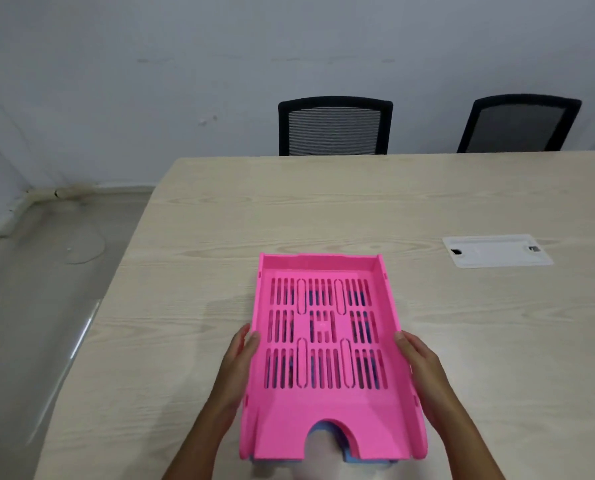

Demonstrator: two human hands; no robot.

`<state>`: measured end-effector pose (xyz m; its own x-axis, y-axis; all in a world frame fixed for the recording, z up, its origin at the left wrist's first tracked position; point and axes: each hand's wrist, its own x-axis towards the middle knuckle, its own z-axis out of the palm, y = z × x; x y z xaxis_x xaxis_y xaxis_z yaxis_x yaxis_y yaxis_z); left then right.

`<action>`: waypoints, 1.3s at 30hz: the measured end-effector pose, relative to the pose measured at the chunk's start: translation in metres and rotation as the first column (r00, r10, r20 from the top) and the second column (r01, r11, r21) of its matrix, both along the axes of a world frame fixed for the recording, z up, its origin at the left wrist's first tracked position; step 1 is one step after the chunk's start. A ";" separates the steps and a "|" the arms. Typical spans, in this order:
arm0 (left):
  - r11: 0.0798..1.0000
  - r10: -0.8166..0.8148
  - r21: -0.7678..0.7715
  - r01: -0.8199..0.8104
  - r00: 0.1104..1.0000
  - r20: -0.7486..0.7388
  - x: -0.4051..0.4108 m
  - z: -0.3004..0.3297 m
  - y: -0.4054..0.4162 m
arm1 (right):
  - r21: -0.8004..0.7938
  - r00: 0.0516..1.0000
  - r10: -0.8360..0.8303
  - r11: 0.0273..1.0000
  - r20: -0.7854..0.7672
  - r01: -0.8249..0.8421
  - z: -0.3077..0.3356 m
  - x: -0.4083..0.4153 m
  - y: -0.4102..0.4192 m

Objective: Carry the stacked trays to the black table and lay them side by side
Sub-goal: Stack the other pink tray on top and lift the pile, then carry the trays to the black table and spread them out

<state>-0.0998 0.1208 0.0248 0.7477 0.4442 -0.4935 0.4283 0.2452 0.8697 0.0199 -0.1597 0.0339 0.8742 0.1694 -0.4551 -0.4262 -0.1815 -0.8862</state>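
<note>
A pink slotted tray [327, 420] lies on top of a blue tray [349, 457], whose edge peeks out under the pink tray's near end and shows through the slots. The stack rests on a light wooden table [192, 278]. My left hand [237, 365] presses against the stack's left side, thumb on the rim. My right hand [424, 368] holds the right side the same way. No black table is in view.
Two black mesh chairs [334, 128] [517, 124] stand behind the table's far edge. A white cable cover plate [497, 251] is set into the tabletop at the right. The floor and a white wall lie to the left.
</note>
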 end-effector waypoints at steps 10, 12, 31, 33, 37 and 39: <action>0.958 -0.017 -0.287 0.021 1.000 0.017 0.016 -0.010 -0.001 | 0.229 0.964 0.177 0.965 -0.198 -0.130 -0.022 0.026 0.010; 0.958 0.009 -0.285 -0.003 1.000 0.020 0.015 -0.014 -0.001 | 0.270 0.963 0.188 0.954 -0.195 -0.131 -0.026 0.029 0.010; 0.862 0.478 -0.235 -0.449 0.875 0.082 -0.204 -0.020 0.130 | 0.265 0.761 0.618 0.781 -0.198 -0.566 -0.026 -0.075 0.232; 0.811 0.567 -0.232 -0.538 0.819 0.086 -0.245 -0.019 0.150 | 0.273 0.707 0.680 0.730 -0.194 -0.627 -0.026 -0.102 0.276; 0.693 0.714 -0.219 -0.687 0.696 0.076 -0.335 -0.017 0.180 | 0.261 0.581 0.797 0.604 -0.167 -0.753 -0.023 -0.170 0.362; 0.618 0.781 -0.223 -0.754 0.620 0.067 -0.384 -0.019 0.188 | 0.257 0.509 0.844 0.536 -0.167 -0.804 -0.024 -0.210 0.399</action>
<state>-0.4835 0.3083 0.0057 0.2355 0.8155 -0.5287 -0.1069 0.5624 0.8199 -0.1900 0.2397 0.0099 0.1694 0.8275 -0.5353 -0.3422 -0.4600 -0.8193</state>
